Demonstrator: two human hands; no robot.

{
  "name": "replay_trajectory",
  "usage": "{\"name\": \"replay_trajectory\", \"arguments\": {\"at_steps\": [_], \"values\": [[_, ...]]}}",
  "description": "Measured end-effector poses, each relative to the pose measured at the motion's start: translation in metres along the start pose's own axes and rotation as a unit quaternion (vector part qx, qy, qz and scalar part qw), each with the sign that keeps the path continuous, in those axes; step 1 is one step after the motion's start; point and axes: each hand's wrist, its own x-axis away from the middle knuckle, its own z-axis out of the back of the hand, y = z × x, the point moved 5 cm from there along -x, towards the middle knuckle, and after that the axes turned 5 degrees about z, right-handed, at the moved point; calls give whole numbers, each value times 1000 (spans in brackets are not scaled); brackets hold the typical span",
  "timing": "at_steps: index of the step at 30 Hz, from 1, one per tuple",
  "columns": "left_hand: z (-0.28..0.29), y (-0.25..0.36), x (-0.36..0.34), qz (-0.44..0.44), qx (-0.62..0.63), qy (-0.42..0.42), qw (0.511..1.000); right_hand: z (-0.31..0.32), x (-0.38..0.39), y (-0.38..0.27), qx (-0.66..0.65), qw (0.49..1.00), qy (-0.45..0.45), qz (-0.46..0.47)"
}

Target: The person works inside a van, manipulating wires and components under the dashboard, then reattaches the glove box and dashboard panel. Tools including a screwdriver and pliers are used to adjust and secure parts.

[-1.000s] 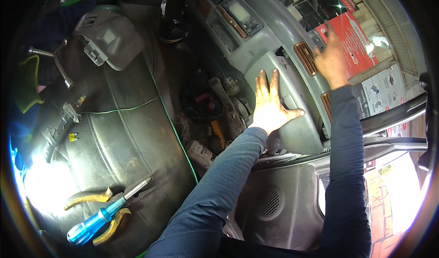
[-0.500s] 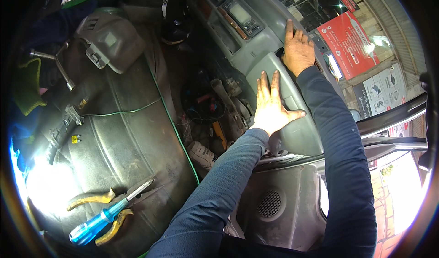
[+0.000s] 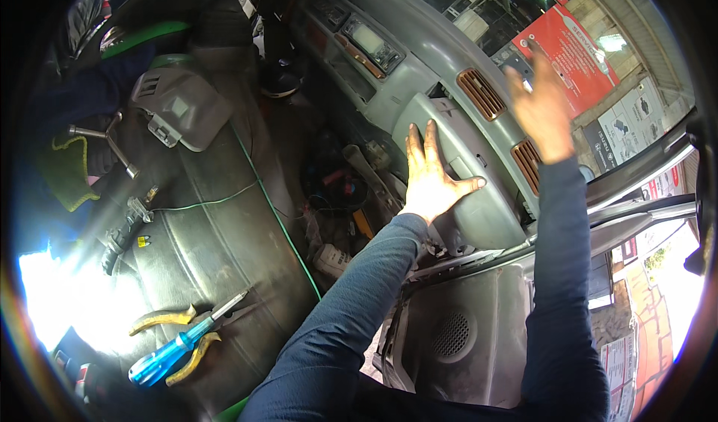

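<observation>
My left hand (image 3: 428,179) lies flat with fingers spread on a grey glove box panel (image 3: 490,209) at the passenger side of a vehicle dashboard (image 3: 419,29). A dark gap shows along the panel's upper edge. My right hand (image 3: 546,115) is lifted off the dashboard, in front of the windshield, blurred by motion. Its fingers look apart and nothing shows in them. Below it, two brown-slatted air vents (image 3: 482,94) sit in the dashboard beside the panel.
On the dark seat (image 3: 224,235) lie a blue-handled screwdriver (image 3: 161,358), yellow-handled pliers (image 3: 196,358), a lug wrench (image 3: 120,156), a small yellow fuse (image 3: 143,241) and a grey plastic cover (image 3: 187,108). A green wire (image 3: 280,228) crosses the seat. Loose parts and wiring fill the dark footwell.
My right hand has come up off the dashboard's top and moved right, uncovering the air vents. My left hand stays on the panel. The whole view has shifted slightly.
</observation>
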Motion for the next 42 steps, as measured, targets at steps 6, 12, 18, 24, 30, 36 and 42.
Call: {"name": "replay_trajectory", "arguments": {"at_steps": [6,12,18,24,30,36,42], "values": [[2,14,-2,34,-63,-28,997,50,124,90,-34,986,-114,-118],[1,31,-9,72,-44,-104,991,15,199,126,-25,979,-38,-201],[-10,21,-6,98,49,-43,993,12,194,116,1,980,-20,-198],[-12,10,-12,62,42,-31,997,18,190,106,4,969,-21,-246],[-5,-27,-5,109,192,-27,975,21,190,103,-5,965,-7,-262],[-35,-74,30,420,384,-199,798,22,190,103,-23,957,1,-288],[-51,-75,26,341,474,-218,782,18,192,104,-5,958,12,-287]]}}
